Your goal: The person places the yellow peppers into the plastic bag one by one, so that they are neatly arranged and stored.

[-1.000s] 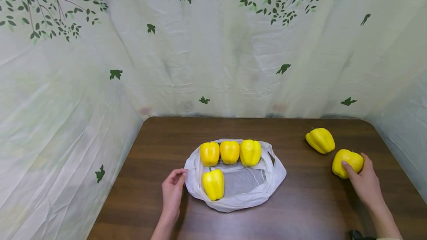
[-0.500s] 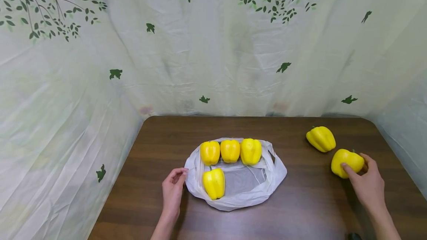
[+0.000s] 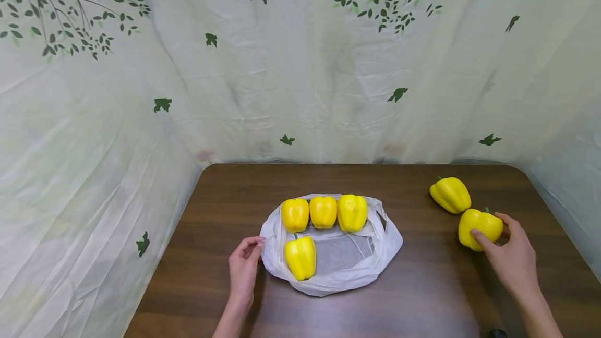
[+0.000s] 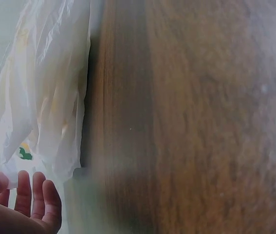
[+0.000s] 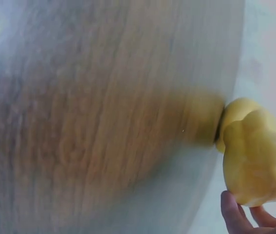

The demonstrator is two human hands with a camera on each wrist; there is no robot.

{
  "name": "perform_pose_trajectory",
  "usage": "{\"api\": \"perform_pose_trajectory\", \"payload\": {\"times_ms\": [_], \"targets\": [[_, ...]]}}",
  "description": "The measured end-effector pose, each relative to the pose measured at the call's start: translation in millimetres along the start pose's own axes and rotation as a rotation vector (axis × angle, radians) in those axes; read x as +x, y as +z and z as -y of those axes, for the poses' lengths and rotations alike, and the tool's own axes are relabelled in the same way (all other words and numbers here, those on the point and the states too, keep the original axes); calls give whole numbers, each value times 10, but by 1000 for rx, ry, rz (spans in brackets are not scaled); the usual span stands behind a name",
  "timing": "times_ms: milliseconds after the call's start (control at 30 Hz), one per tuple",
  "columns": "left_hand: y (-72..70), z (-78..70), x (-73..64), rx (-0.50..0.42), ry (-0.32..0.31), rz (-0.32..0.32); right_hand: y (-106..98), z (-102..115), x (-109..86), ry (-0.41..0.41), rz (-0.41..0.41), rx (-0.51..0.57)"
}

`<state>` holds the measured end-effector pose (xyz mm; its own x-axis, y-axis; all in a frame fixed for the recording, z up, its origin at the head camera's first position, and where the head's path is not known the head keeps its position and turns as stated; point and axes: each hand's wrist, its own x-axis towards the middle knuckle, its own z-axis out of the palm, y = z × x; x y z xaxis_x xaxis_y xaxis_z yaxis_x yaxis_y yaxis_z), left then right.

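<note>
A white plastic bag (image 3: 375,270) lies spread open on the brown table, with a row of three yellow bell peppers (image 3: 323,213) along its back. One more yellow bell pepper (image 3: 300,258) sits at its front left. My left hand (image 3: 244,260) pinches the bag's left rim between thumb and forefinger, the other fingers loosely bent in the left wrist view (image 4: 33,204). At the right, my right hand (image 3: 514,254) grips a yellow bell pepper (image 3: 480,227) by its sides, thumb at the front. The right wrist view shows this pepper (image 5: 254,161) overlapping another behind it.
Behind the gripped pepper, a loose yellow bell pepper (image 3: 450,195) lies near the table's back right. A leaf-patterned white curtain (image 3: 300,67) hangs behind the wooden table (image 3: 422,296). A small dark object (image 3: 497,333) shows at the bottom edge.
My right hand has shifted slightly left with the bell pepper, which has turned a little so its stem points more upward. The left hand and the bag have stayed put.
</note>
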<state>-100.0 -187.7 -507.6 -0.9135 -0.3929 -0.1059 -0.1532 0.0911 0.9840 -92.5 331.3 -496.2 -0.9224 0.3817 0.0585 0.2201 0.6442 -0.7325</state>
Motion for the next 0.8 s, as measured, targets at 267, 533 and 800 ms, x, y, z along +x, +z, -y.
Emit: {"api": "perform_pose_trajectory", "payload": {"times_ms": [267,533,800], "targets": [[2,22,7,-4,9,-4,58,54,-36,-34,-49,66],[8,21,19,-2,20,-3,144,115,-80,-66,-90,84],[11,10,28,22,39,-5,200,171,-85,-100,-16,87]]}}
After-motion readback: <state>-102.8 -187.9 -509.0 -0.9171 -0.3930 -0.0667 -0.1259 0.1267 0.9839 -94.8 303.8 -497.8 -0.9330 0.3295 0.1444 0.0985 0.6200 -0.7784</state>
